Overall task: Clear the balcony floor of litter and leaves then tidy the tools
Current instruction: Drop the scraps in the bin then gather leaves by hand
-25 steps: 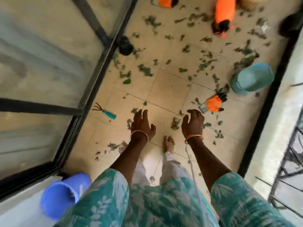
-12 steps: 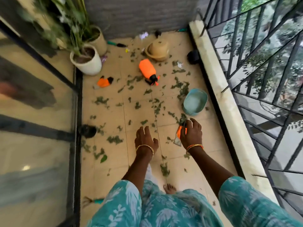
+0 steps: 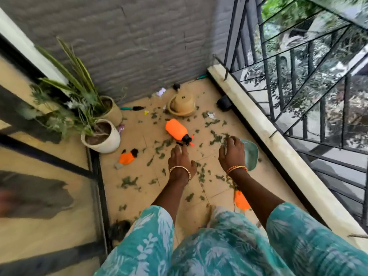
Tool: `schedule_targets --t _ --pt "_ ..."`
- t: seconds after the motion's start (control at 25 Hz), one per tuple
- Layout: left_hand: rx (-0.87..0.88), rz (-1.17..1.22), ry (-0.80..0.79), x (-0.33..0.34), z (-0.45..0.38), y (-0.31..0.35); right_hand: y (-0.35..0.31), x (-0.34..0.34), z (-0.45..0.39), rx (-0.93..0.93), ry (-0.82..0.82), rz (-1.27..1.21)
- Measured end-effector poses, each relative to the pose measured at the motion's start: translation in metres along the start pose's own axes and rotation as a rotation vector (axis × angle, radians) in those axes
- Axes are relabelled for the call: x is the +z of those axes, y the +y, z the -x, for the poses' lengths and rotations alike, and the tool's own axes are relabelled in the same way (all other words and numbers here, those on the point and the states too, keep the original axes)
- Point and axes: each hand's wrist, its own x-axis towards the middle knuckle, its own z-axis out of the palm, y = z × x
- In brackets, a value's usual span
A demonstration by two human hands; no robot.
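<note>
Green leaves (image 3: 129, 181) scattered across the tiled balcony floor (image 3: 139, 140), thickest ahead of and between both hands, more strewn behind the wrists. Left hand (image 3: 180, 162) held out palm down above the tiles, fingers straight and relaxed, gripping nothing. Right hand (image 3: 232, 154) also palm down, fingers loosely bent, holding nothing clearly visible; fingertips overlapped the near rim of a teal pot (image 3: 251, 154) tipped on its side, contact impossible to judge. Just ahead of the left fingertips, an orange spray bottle (image 3: 176, 129) lying flat, black nozzle pointing toward the hands. Left of the left hand, a small orange tool (image 3: 126, 158) with a black end on the floor; behind the right wrist, another orange object (image 3: 241, 201), partly hidden by the forearm. Farther ahead, an overturned tan pot (image 3: 182, 105) near the grey wall (image 3: 129, 46), a teal-handled tool (image 3: 130, 108) beside it, scraps of white litter (image 3: 161, 92) nearby. Far left of the hands, a white planter (image 3: 103, 139) and a second planter (image 3: 113, 110) with long-leaved plants. Right of the right hand, a pale ledge (image 3: 278, 148) under a black railing (image 3: 298, 76).
</note>
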Motion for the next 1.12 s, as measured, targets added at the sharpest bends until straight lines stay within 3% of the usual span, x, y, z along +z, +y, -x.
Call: schedule_targets --t 0.28,0.52,0.84,1.12 --pt "0.116 0.033 -0.049 -0.046 -0.130 0.025 -0.026 0.008 -0.135 0.056 0.074 0.001" --pt "0.114 0.077 -0.018 -0.092 -0.241 0.048 -0.054 0.017 -0.249 0.096 0.084 -0.014" --pt "0.107 0.039 -0.097 -0.116 -0.388 0.063 -0.062 0.055 -0.376 0.105 0.049 -0.002" --pt "0.127 -0.012 -0.206 -0.121 -0.526 0.061 -0.043 0.112 -0.475 0.305 0.018 0.022"
